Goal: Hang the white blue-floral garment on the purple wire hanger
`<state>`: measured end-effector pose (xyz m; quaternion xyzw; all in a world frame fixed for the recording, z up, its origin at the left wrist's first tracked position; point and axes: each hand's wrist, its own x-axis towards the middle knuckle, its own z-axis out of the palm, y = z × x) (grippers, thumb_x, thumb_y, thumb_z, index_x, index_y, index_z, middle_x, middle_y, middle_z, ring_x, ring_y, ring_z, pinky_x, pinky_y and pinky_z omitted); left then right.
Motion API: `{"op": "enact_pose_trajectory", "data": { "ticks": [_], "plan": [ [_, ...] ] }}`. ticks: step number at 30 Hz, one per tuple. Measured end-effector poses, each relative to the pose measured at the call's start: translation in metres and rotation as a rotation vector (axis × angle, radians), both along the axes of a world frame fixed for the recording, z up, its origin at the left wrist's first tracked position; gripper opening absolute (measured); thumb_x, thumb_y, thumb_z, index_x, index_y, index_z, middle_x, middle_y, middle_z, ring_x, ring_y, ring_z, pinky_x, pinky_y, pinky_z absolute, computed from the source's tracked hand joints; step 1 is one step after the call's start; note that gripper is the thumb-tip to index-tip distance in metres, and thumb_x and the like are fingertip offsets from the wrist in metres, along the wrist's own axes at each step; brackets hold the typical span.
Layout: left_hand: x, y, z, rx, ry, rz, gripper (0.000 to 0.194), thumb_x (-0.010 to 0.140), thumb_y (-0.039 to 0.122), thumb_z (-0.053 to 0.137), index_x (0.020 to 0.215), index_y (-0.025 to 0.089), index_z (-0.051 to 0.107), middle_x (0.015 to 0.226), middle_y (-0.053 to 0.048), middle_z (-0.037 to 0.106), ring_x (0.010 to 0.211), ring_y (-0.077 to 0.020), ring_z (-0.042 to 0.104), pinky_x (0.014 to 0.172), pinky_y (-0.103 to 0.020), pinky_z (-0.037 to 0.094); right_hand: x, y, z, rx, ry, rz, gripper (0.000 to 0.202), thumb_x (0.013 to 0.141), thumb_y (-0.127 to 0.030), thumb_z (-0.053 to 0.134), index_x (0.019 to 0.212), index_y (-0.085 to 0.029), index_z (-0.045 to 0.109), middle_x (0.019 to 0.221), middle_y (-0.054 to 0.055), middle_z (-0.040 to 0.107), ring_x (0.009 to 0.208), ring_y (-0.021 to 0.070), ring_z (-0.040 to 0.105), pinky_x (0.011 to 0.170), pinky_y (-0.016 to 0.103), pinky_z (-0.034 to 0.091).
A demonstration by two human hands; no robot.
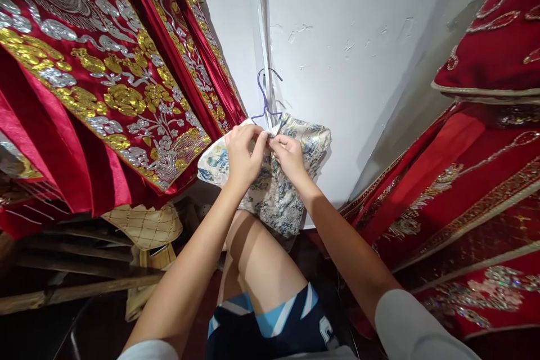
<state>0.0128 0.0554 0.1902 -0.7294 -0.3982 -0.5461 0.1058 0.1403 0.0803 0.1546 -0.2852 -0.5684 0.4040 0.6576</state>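
Note:
A short-sleeved floral blouse (pixel 265 197), cream with blue and yellow flowers, hangs on a purple hanger (pixel 260 95) in front of me. Both my hands are at its front opening, just under the neckline. With thumb and fingers closed, my left hand (pixel 247 152) pinches the collar edge. My right hand (pixel 289 154) pinches the other edge, its fingertips almost touching those of the left. Whatever small fastening may lie between the fingertips is hidden by them. The blouse's lower hem falls just above my bare knees.
Red garments with gold and silver embroidery (pixel 126 95) hang close on the left. More beaded red garments (pixel 455 180) hang on the right. Behind the blouse stands a white wall (pixel 337 39) with peeling patches. Wooden poles (pixel 84 292) lie low at the left beside a quilted gold piece (pixel 145 225).

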Motion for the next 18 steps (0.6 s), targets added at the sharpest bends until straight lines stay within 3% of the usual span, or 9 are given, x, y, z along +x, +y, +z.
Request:
{"op": "enact_pose_trajectory", "data": {
  "ticks": [7, 11, 15, 16, 18],
  "plan": [
    [0.005, 0.006, 0.013, -0.095, 0.140, -0.020, 0.019, 0.099, 0.031, 0.052, 0.088, 0.021, 0.065, 0.087, -0.003, 0.070, 0.087, -0.0225, 0.056, 0.083, -0.036, 0.036, 0.003, -0.003, 0.020, 0.023, 0.036, -0.015, 0.021, 0.081, -0.036, 0.062, 0.068, -0.020, 0.059, 0.052, -0.007, 0.039, 0.047, 0.0085, 0.031, 0.048, 0.023, 0.024],
    [0.006, 0.001, 0.030, 0.007, 0.038, 0.023, 0.018, 0.097, 0.026, 0.053, 0.086, 0.020, 0.064, 0.088, -0.004, 0.070, 0.089, -0.0218, 0.057, 0.084, -0.036, 0.037, 0.006, 0.005, 0.009, -0.062, -0.070, -0.063, 0.022, 0.077, -0.035, 0.061, 0.061, -0.020, 0.058, 0.051, -0.006, 0.041, 0.047, 0.0092, 0.033, 0.047, 0.024, 0.024],
    [-0.040, 0.012, 0.027, -0.016, -0.430, 0.011, 0.013, 0.094, 0.027, 0.056, 0.089, 0.019, 0.065, 0.090, -0.003, 0.067, 0.089, -0.0194, 0.057, 0.085, -0.035, 0.043, 0.012, -0.001, -0.024, -0.167, -0.164, -0.051, 0.025, 0.076, -0.036, 0.058, 0.057, -0.020, 0.058, 0.049, -0.005, 0.040, 0.046, 0.0097, 0.032, 0.045, 0.025, 0.021],
    [-0.058, 0.018, 0.021, -0.055, -0.588, -0.017, 0.011, 0.093, 0.026, 0.058, 0.087, 0.019, 0.064, 0.086, -0.002, 0.065, 0.085, -0.0182, 0.057, 0.082, -0.034, 0.045, 0.012, -0.006, -0.033, -0.177, -0.152, -0.030, 0.026, 0.076, -0.036, 0.058, 0.056, -0.020, 0.058, 0.049, -0.005, 0.039, 0.046, 0.0096, 0.031, 0.045, 0.025, 0.021],
    [-0.089, 0.029, 0.003, -0.103, -0.698, -0.021, 0.021, 0.096, 0.025, 0.047, 0.077, 0.020, 0.054, 0.068, 0.000, 0.055, 0.068, -0.0166, 0.052, 0.069, -0.033, 0.047, 0.011, -0.018, -0.049, -0.205, -0.107, 0.016, 0.026, 0.075, -0.036, 0.059, 0.056, -0.019, 0.058, 0.049, -0.005, 0.040, 0.045, 0.0092, 0.030, 0.045, 0.025, 0.020]
  ]
}}
